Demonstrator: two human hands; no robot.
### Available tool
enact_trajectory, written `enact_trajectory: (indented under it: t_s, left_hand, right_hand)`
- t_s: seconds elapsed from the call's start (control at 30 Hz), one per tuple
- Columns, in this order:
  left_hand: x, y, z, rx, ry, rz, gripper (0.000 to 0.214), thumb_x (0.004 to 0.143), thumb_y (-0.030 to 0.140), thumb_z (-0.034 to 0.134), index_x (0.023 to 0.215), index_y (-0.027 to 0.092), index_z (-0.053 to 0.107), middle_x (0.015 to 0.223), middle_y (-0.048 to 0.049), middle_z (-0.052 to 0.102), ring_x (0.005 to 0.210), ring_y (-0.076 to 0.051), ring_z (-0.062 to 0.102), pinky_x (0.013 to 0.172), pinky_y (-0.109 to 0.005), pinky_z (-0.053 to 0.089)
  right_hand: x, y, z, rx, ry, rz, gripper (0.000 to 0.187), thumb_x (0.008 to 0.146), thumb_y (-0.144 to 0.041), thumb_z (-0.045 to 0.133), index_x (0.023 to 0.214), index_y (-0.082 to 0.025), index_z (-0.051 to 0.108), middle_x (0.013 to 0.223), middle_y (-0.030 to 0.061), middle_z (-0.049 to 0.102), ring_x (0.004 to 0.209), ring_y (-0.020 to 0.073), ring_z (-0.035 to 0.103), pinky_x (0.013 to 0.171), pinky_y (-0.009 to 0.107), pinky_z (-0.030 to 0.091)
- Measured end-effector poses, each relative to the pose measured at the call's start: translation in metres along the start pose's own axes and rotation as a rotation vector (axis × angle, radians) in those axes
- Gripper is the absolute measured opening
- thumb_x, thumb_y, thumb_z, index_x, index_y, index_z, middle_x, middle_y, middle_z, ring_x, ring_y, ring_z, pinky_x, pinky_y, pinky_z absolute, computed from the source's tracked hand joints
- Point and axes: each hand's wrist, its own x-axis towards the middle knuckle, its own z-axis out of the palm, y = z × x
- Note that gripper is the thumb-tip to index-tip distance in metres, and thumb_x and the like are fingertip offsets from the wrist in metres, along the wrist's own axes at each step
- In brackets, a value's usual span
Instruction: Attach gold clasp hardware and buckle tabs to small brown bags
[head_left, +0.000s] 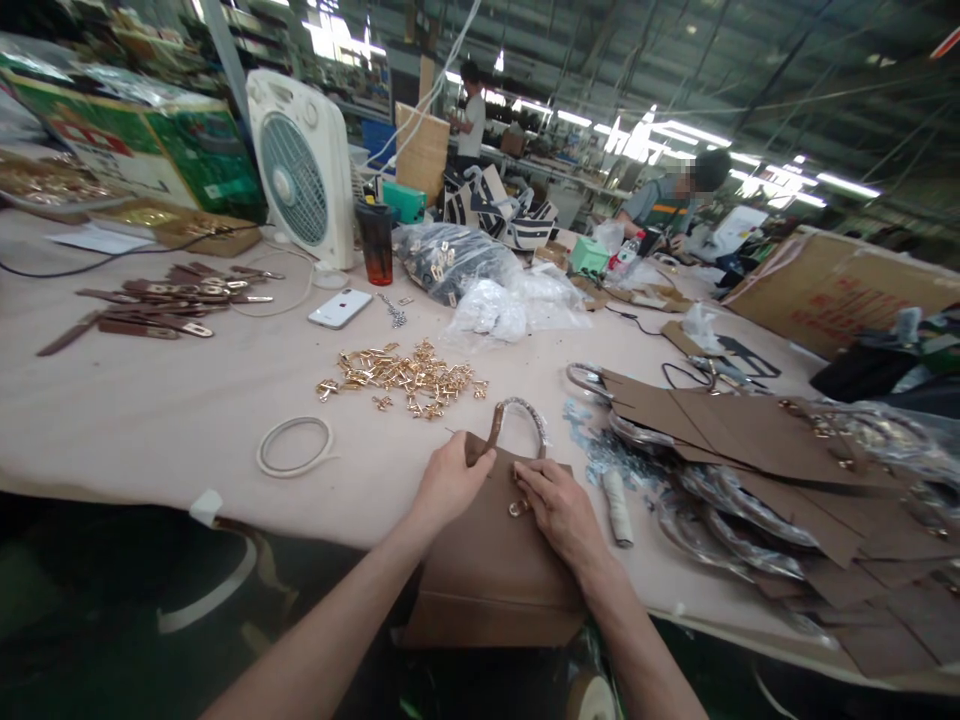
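Note:
A brown leather bag panel (pixel 487 560) hangs over the table's front edge, with a plastic-wrapped handle (pixel 525 408) at its top. My left hand (pixel 454 475) grips the panel's upper edge by the handle's left foot, thumb on the near face. My right hand (pixel 559 500) is closed at the handle's right foot, its fingertips pinched over a small spot of gold metal. Just below those fingertips a gold ring fitting (pixel 517 508) shows on the leather. What exactly the right fingers hold is mostly hidden.
Loose gold hardware (pixel 412 375) lies beyond the bag. A tape roll (pixel 296 447) sits at left, a phone (pixel 340 308) and fan (pixel 300 170) behind. Stacked brown panels (pixel 750 430) with wrapped handles fill the right, beside a pale roll (pixel 617 510). Co-workers stand farther back.

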Motion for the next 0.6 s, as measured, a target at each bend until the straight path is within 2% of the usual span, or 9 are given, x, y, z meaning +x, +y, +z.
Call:
enact_trajectory:
  t_s: [0.13, 0.2, 0.43, 0.6]
  left_hand:
    - [0.003, -0.014, 0.009, -0.399, -0.072, -0.019, 0.027, 0.088, 0.045, 0.063, 0.09, 0.018, 0.066, 0.084, -0.0046, 0.074, 0.08, -0.022, 0.067, 0.073, -0.03, 0.051]
    - [0.003, -0.017, 0.01, -0.53, -0.104, -0.029, 0.032, 0.086, 0.048, 0.065, 0.09, 0.017, 0.068, 0.084, -0.0057, 0.075, 0.081, -0.023, 0.068, 0.073, -0.031, 0.052]
    - [-0.002, -0.013, 0.006, -0.703, -0.155, -0.08, 0.037, 0.084, 0.049, 0.069, 0.092, 0.014, 0.071, 0.086, -0.0077, 0.076, 0.08, -0.023, 0.07, 0.071, -0.031, 0.056]
    - [0.002, -0.016, 0.008, -0.779, -0.203, -0.094, 0.034, 0.083, 0.047, 0.071, 0.091, 0.014, 0.069, 0.083, -0.0058, 0.075, 0.074, -0.02, 0.069, 0.067, -0.029, 0.055]
  right_hand:
    - [0.001, -0.001, 0.0, -0.007, -0.007, 0.011, 0.029, 0.106, -0.022, 0.051, 0.127, -0.025, 0.071, 0.114, 0.0087, 0.072, 0.102, 0.0214, 0.068, 0.09, 0.034, 0.057]
    - [0.002, -0.002, 0.0, -0.021, -0.01, 0.026, 0.029, 0.106, -0.023, 0.051, 0.127, -0.025, 0.071, 0.113, 0.0087, 0.072, 0.101, 0.0211, 0.069, 0.089, 0.034, 0.057]
    - [0.003, -0.013, 0.002, -0.083, 0.023, 0.06, 0.03, 0.106, -0.024, 0.049, 0.126, -0.024, 0.071, 0.107, 0.0089, 0.072, 0.094, 0.0203, 0.069, 0.084, 0.032, 0.056]
    - [0.003, -0.019, 0.006, -0.181, 0.035, 0.071, 0.031, 0.105, -0.022, 0.047, 0.127, -0.023, 0.07, 0.104, 0.009, 0.071, 0.09, 0.0208, 0.068, 0.079, 0.031, 0.053]
